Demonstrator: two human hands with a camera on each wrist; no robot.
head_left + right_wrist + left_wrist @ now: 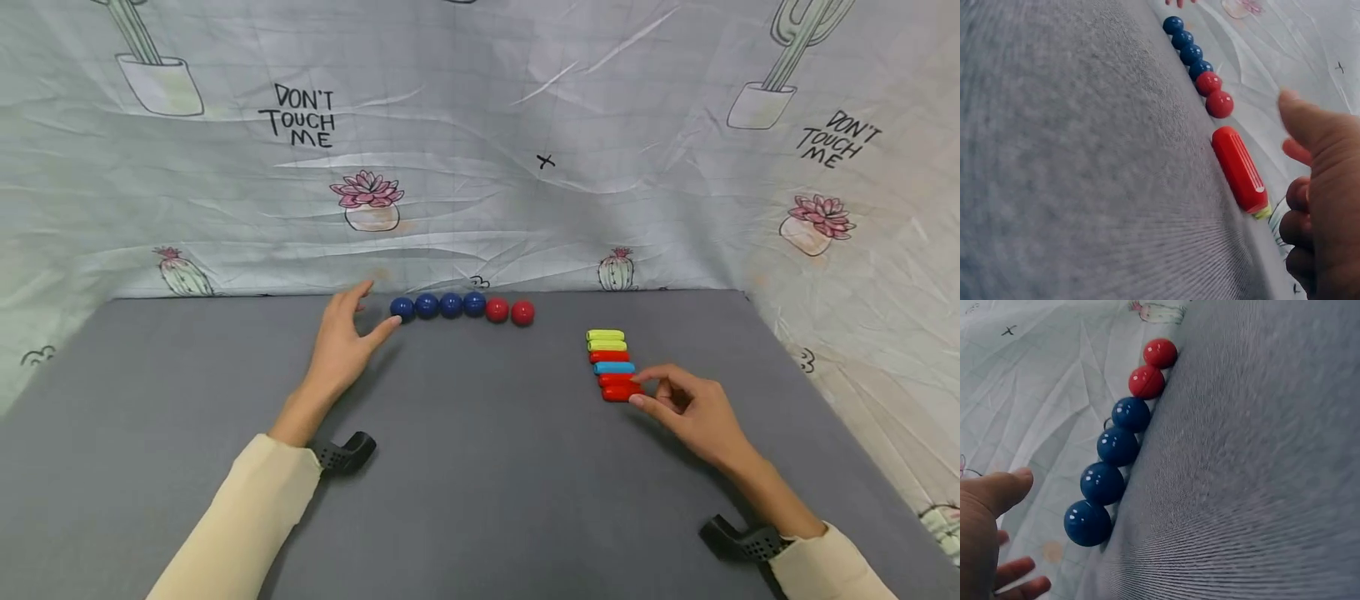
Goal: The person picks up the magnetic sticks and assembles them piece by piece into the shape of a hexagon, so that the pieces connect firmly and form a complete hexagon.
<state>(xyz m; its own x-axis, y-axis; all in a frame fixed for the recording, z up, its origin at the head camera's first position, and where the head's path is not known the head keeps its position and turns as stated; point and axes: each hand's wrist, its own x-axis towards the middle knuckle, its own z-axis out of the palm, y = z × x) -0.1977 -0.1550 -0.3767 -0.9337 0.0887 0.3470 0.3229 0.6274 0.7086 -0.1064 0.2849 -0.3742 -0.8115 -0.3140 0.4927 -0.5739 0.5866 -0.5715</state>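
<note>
Beside the left end of a row of balls is my left hand (341, 346), its thumb and fingers spread apart. The thumb tip appears close to the end blue ball (402, 310); in the left wrist view a gap shows between the thumb and that ball (1087, 523). My right hand (693, 412) is at the near end of a column of short ribbed cylinders. Its thumb and index finger stand apart by the nearest red cylinder (619, 393), and its other fingers are bent. In the right wrist view that red cylinder (1239, 170) lies apart from the fingers.
Several blue balls and two red balls (522, 313) line the back of the grey table (480, 467). The column includes yellow cylinders (605, 335) and a blue one (613, 367). Behind hangs a printed white cloth (480, 217). Each wrist wears a black camera band (348, 452).
</note>
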